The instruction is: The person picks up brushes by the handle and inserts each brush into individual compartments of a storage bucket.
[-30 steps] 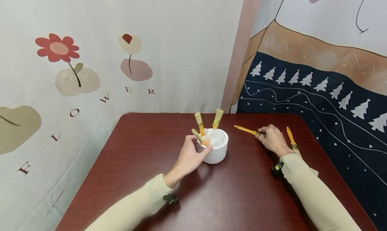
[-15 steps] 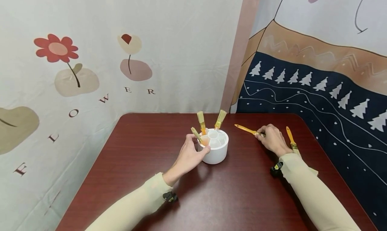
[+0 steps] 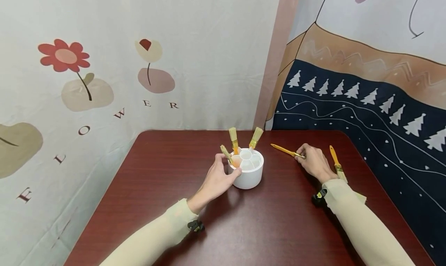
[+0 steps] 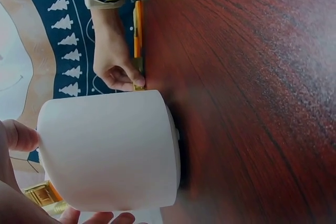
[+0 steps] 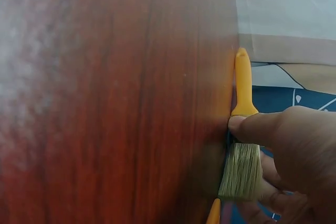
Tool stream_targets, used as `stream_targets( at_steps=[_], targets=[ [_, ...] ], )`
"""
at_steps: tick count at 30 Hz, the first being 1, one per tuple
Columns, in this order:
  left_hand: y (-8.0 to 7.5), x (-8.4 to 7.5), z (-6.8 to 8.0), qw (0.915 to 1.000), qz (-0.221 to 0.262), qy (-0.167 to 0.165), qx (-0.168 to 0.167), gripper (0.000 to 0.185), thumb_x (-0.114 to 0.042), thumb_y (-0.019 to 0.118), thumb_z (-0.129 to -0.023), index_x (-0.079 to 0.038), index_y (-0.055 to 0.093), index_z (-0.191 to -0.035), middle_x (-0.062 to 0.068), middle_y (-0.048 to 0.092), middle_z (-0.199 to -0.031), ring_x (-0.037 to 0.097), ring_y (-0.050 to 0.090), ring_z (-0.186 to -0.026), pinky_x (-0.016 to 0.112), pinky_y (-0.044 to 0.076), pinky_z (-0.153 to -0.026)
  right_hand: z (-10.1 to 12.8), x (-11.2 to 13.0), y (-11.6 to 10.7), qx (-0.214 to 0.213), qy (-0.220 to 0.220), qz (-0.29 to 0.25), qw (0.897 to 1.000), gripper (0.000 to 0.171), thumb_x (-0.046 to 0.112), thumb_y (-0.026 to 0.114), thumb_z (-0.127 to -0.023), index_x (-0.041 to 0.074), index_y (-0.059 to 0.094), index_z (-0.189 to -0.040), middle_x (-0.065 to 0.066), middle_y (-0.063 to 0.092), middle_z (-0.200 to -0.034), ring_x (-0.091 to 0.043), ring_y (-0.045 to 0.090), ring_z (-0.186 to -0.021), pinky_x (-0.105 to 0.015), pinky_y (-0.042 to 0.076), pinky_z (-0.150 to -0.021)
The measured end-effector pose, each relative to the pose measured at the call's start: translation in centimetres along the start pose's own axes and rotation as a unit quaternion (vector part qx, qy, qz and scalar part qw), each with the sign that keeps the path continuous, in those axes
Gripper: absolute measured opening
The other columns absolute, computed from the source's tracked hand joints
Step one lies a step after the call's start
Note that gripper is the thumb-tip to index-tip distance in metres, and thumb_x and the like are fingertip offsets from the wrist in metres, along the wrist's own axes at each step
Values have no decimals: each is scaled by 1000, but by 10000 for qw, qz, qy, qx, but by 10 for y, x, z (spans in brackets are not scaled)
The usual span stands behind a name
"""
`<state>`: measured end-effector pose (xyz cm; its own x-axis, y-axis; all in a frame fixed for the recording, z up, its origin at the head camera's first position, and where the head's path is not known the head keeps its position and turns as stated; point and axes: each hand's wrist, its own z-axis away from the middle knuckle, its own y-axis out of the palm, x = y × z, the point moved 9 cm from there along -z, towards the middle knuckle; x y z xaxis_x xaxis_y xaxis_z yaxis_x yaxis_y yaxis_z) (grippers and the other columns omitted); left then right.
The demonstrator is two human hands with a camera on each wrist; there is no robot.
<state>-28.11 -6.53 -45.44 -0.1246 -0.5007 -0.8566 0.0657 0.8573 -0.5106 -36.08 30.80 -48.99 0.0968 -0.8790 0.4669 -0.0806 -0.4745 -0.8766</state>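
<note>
A: Where does the white pot (image 3: pixel 248 174) stand?
B: Mid-table (image 3: pixel 167 204), three brushes (image 3: pixel 232 139) upright inside. The left hand (image 3: pixel 217 179) curls round its near-left wall.

A: And the right hand (image 3: pixel 313 162)?
B: Right of the pot, its fingers pinch a yellow-handled brush (image 3: pixel 286 151) lying on the table. Another brush (image 3: pixel 337 165) lies farther right of the pot.

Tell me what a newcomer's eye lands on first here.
First, the white divided cup at the middle of the dark red table, with three brushes standing in it and the left hand gripping its side. To its right, the right hand pinches a yellow-handled brush lying on the table; another brush lies beyond.
</note>
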Motion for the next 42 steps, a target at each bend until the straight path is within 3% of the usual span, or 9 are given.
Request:
stream_targets(
  at_steps=[6, 15, 21, 24, 27, 32, 39, 42],
  targets=[
    [2, 2, 1, 10000, -50, 67, 48, 66, -39, 79, -100, -7, 52, -151, 24, 69, -157, 41, 68, -148, 62, 54, -124, 6, 3, -3, -239, -176, -87, 9995, 19, 12, 82, -109, 3, 75, -123, -21, 81, -120, -40, 77, -107, -62, 63, -94],
    [1, 9, 3, 9978, -641, 103, 88, 67, -51, 74, -104, -15, 50, -155, 18, 70, -159, 40, 71, -145, 65, 59, -114, 23, 13, -12, -829, -467, -428, 9945, 17, 8, 85, -105, 1, 78, -119, -24, 79, -115, -43, 77, -102, -63, 62, -96],
    [1, 8, 4, 9976, -671, 150, 121, 67, -52, 74, -105, -15, 50, -154, 17, 71, -157, 40, 72, -144, 64, 59, -115, 36, 18, -23, -1229, -455, -597, 9896, 18, 9, 87, -104, 4, 80, -119, -25, 81, -122, -50, 80, -115, -69, 62, -104],
    [0, 7, 3, 9975, -673, 188, 143, 66, -52, 75, -105, -14, 50, -154, 16, 71, -157, 39, 72, -143, 64, 58, -116, 41, 20, -28, -1382, -442, -665, 9872, 19, 10, 88, -103, 5, 81, -121, -24, 83, -125, -50, 80, -115, -68, 63, -102],
    [1, 7, 2, 9974, -663, 209, 165, 66, -51, 75, -105, -15, 51, -153, 15, 71, -157, 38, 72, -143, 63, 58, -116, 45, 24, -33, -1500, -440, -718, 9851, 21, 11, 90, -102, 7, 83, -122, -22, 86, -124, -46, 82, -111, -58, 64, -95],
    [1, 5, 1, 9974, -658, 208, 186, 66, -52, 74, -105, -15, 50, -154, 15, 71, -158, 38, 71, -144, 63, 58, -117, 47, 29, -40, -1552, -467, -861, 9830, 23, 13, 91, -102, 9, 84, -123, -19, 88, -120, -39, 82, -99, -27, 59, -82],
    [1, 4, -1, 9975, -650, 189, 202, 65, -51, 74, -105, -15, 50, -154, 15, 71, -158, 38, 71, -146, 63, 57, -119, 50, 31, -43, -1542, -334, -1095, 9814, 25, 18, 91, -102, 11, 85, -125, -16, 89, -119, -24, 78, -91, -12, 52, -77],
    [1, 4, -1, 9975, -660, 177, 204, 66, -52, 74, -105, -15, 50, -154, 15, 71, -158, 38, 71, -146, 63, 58, -118, 53, 32, -45, -1550, -253, -1260, 9795, 27, 21, 92, -102, 12, 85, -127, -15, 89, -118, -10, 77, -90, -5, 52, -76]
  ],
)
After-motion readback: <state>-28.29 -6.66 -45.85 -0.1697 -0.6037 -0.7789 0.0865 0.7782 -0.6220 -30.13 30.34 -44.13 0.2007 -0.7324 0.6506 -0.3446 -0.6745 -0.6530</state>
